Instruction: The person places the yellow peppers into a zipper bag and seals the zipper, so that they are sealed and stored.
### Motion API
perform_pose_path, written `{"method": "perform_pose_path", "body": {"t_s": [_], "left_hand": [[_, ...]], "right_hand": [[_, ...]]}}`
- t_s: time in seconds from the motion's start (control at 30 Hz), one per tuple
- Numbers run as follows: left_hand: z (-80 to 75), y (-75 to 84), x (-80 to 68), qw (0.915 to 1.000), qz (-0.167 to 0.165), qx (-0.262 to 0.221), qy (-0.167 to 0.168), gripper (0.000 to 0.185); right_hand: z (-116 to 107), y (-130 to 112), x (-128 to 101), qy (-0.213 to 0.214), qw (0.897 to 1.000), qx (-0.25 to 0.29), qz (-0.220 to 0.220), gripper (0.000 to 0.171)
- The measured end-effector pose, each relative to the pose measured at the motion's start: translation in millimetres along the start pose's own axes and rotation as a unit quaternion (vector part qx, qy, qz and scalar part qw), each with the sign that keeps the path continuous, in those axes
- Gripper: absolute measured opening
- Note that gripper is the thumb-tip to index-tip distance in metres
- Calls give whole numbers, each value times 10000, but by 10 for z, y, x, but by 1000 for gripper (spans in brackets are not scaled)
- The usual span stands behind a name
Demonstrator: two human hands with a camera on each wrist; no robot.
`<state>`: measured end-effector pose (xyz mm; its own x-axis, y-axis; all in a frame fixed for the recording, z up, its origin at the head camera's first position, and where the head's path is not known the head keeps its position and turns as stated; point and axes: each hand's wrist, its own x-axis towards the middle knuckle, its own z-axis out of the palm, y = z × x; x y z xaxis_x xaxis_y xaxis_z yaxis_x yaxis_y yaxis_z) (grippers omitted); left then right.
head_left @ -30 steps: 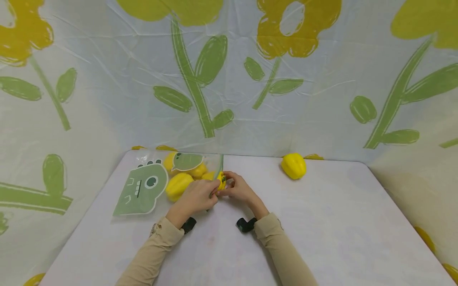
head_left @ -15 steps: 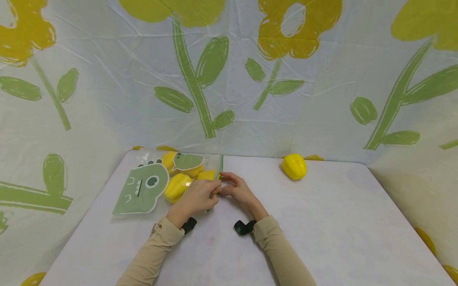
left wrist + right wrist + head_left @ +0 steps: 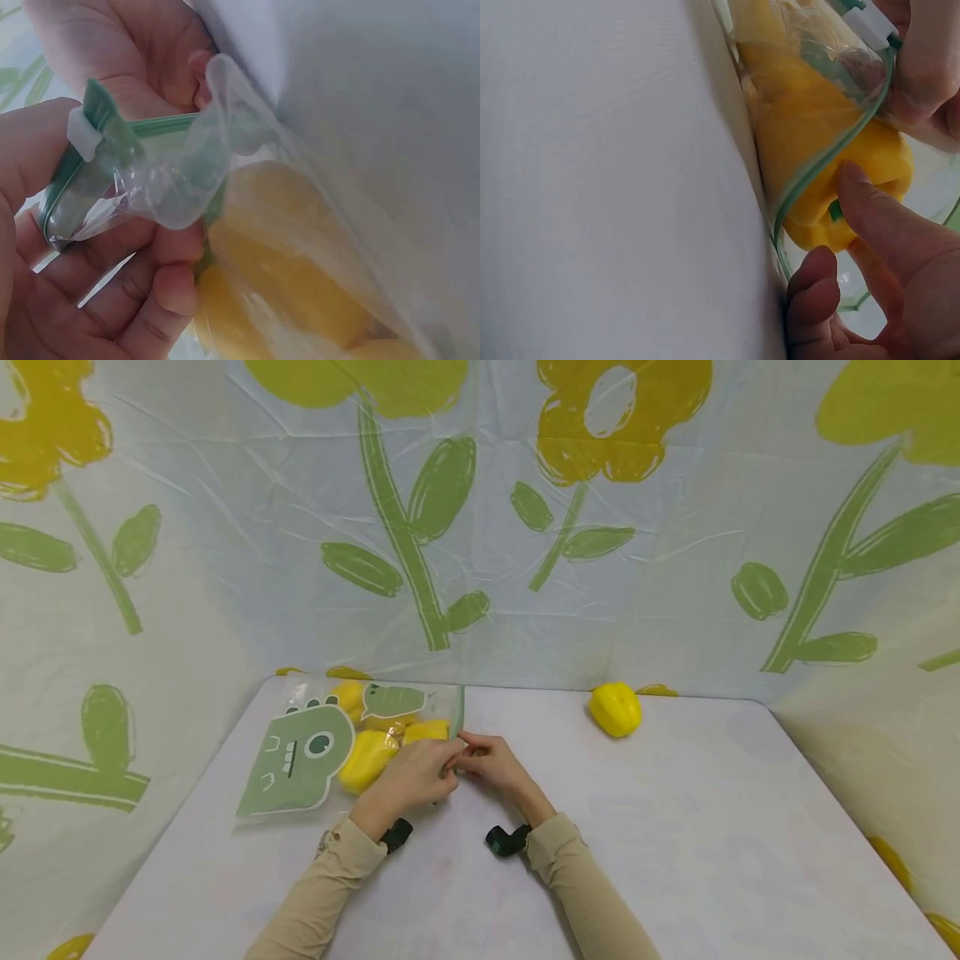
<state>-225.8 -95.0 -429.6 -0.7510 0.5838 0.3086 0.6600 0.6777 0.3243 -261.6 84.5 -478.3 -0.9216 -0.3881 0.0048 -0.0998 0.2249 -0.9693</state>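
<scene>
A clear slider bag (image 3: 296,764) with a green cartoon print lies at the table's left, several yellow bell peppers (image 3: 366,762) inside. My left hand (image 3: 414,770) grips its green-edged mouth beside the white slider (image 3: 84,133). At that opening, my right hand (image 3: 497,768) has its thumb (image 3: 870,206) against the stem end of a yellow bell pepper (image 3: 889,159), with a finger on the far side. Most of this pepper sits within the bag. In the head view the hands hide its end.
Another yellow bell pepper (image 3: 615,710) lies alone near the back of the white table (image 3: 675,827), right of the bag. Behind stands a flower-printed cloth (image 3: 510,635). Black wrist cameras sit under both wrists.
The bell pepper at the mouth has gone leftward, deeper into the bag, with my right hand following it. Peppers inside shifted left. My left hand stays at the bag's edge.
</scene>
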Motion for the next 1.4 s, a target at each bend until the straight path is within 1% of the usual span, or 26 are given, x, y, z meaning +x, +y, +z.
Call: {"method": "perform_pose_path", "body": {"t_s": [0.1, 0.23, 0.3, 0.33, 0.4, 0.47, 0.53, 0.57, 0.63, 0.77, 0.87, 0.97, 1.07, 1.17, 1.27, 1.4], "left_hand": [[-5, -2, -5, 10000, 31, 23, -7, 30], [-19, -5, -6, 10000, 65, 48, 9, 30], [-29, -4, -5, 10000, 45, 44, -5, 30], [-33, -3, -4, 10000, 31, 29, -18, 30], [-44, 1, -1, 10000, -10, -23, -49, 28], [-44, -3, 1, 10000, -34, -5, -69, 27], [-45, -3, 2, 10000, -38, 1, -64, 26], [-46, -3, 3, 10000, -36, 6, -51, 26], [-47, -5, 0, 10000, -54, 42, -28, 27], [-50, -4, -5, 9999, -116, 26, -28, 28], [-47, -4, -12, 9999, -144, 9, -45, 28], [-40, 3, -12, 9998, -176, -56, -74, 27], [-24, 19, 0, 9997, -217, -99, -67, 25], [7, 44, 18, 9994, -274, -179, -61, 20], [51, 80, 35, 9991, -299, -290, -68, 16], [114, 151, 53, 9983, -422, -399, -27, 18]], "right_hand": [[15, -35, -8, -78, 9999, -112, -79, 54], [-11, -70, -17, -315, 9991, -264, -40, 56], [-42, -71, -11, -412, 9990, -163, 57, 56], [-60, -60, -4, -446, 9990, -21, 91, 55], [-88, -34, 23, -437, 9974, 523, 245, 53], [-114, -4, 61, -349, 9926, 1089, 397, 50], [-138, 15, 111, -257, 9870, 1511, 489, 48], [-149, 15, 140, -218, 9847, 1641, 553, 47], [-175, 7, 204, -230, 9838, 1673, 594, 46], [-215, 13, 327, -343, 9807, 1744, 816, 45], [-234, 36, 376, -430, 9774, 1820, 985, 45], [-251, 52, 378, -472, 9732, 1994, 1044, 46], [-268, 52, 356, -528, 9712, 2111, 970, 48], [-295, 47, 328, -549, 9717, 2130, 860, 51], [-342, 54, 298, -506, 9718, 2135, 860, 52], [-436, 89, 261, -432, 9725, 2125, 851, 51]]}}
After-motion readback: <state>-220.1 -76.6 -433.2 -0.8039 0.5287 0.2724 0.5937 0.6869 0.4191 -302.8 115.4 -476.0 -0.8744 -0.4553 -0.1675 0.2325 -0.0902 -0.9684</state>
